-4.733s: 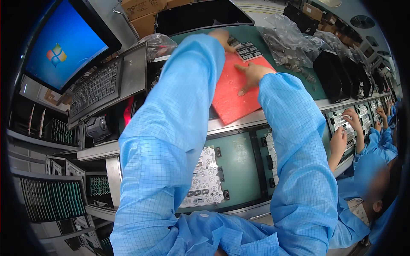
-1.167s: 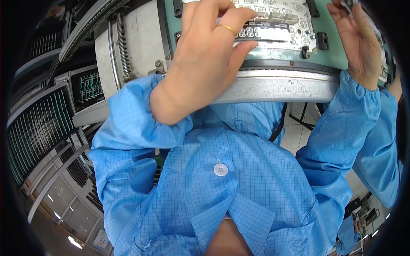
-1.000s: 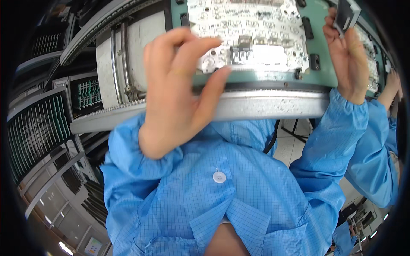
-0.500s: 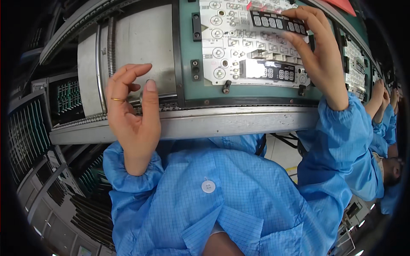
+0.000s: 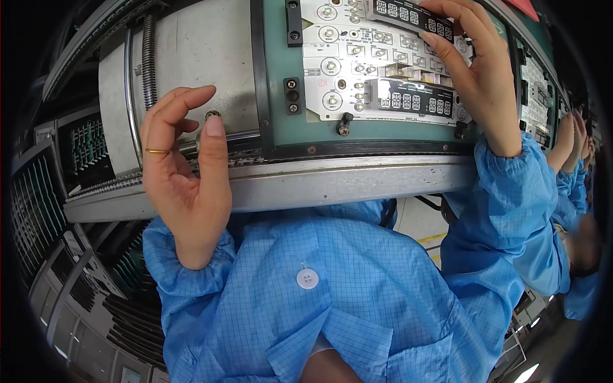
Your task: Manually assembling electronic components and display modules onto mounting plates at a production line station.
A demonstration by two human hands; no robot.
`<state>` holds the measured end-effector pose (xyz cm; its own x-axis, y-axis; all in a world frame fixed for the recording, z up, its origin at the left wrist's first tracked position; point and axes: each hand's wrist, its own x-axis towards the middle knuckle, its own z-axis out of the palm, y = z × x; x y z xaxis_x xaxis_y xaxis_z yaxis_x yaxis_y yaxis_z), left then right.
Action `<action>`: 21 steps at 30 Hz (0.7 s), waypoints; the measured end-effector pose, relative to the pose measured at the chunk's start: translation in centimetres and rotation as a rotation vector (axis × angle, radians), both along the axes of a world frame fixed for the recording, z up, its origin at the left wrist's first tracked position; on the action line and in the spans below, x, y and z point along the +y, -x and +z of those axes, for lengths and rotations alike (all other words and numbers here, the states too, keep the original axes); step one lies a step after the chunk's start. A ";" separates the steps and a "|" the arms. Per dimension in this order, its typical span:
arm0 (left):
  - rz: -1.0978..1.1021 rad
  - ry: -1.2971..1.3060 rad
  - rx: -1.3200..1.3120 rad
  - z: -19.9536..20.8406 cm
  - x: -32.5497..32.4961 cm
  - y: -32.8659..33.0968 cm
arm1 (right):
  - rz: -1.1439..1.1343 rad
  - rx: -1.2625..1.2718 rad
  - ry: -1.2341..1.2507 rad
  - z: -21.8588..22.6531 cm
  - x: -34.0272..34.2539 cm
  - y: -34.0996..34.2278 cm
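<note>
Thumb and fingers of my right hand [image 5: 488, 76] grip the right part of a black segment-digit display module [image 5: 399, 13] at the far side of a white circuit board [image 5: 319, 51]. I cannot tell whether the module is fully seated. Nearer to me, a second display module [image 5: 412, 97] lies along the board's near edge. My left hand [image 5: 188, 156], with a ring on one finger, hovers over the conveyor left of the board. Its fingers are loosely bent, thumb apart, holding nothing.
The board lies in a green fixture [image 5: 281, 131] with black clamps [image 5: 292, 96]. A metal rail [image 5: 345, 182] runs between me and the fixture. Left are a metal plate [image 5: 198, 51], a spring-like rod [image 5: 149, 64] and racks of boards [image 5: 38, 191]. Other workers' hands [image 5: 568, 143] are at right.
My right hand and the display module have shifted slightly toward the far side. My left hand sits a little farther left in view, still apart from everything. The whole view has shifted slightly.
</note>
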<state>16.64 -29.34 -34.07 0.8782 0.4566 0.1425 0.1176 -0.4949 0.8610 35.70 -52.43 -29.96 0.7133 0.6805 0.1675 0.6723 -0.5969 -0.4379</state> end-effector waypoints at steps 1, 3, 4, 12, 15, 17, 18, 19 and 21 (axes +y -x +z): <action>0.000 0.002 0.001 0.0 0.0 0.0 | -0.010 -0.009 0.011 0.0 0.0 0.0; 0.003 0.005 0.007 0.1 -0.1 0.1 | -0.020 -0.018 0.024 0.0 -0.1 0.0; 0.002 0.007 0.007 0.1 -0.1 0.0 | -0.018 -0.024 0.021 0.0 -0.1 0.0; -0.002 0.003 0.017 0.1 0.0 0.1 | -0.035 -0.049 0.008 -0.2 -0.1 0.1; 0.000 0.004 0.027 0.3 0.1 0.2 | -0.042 -0.049 -0.009 -0.1 -0.1 0.1; -0.005 -0.001 0.018 0.2 0.1 0.0 | -0.047 -0.037 -0.009 0.1 -0.1 0.1; -0.007 -0.005 0.011 0.2 0.2 0.0 | -0.045 -0.040 -0.011 0.2 -0.1 0.1; -0.005 -0.007 0.007 0.2 0.2 0.0 | -0.048 -0.048 -0.047 0.2 -0.1 0.1; 0.001 -0.009 0.016 0.3 0.2 0.0 | -0.049 -0.060 -0.084 0.3 -0.2 0.1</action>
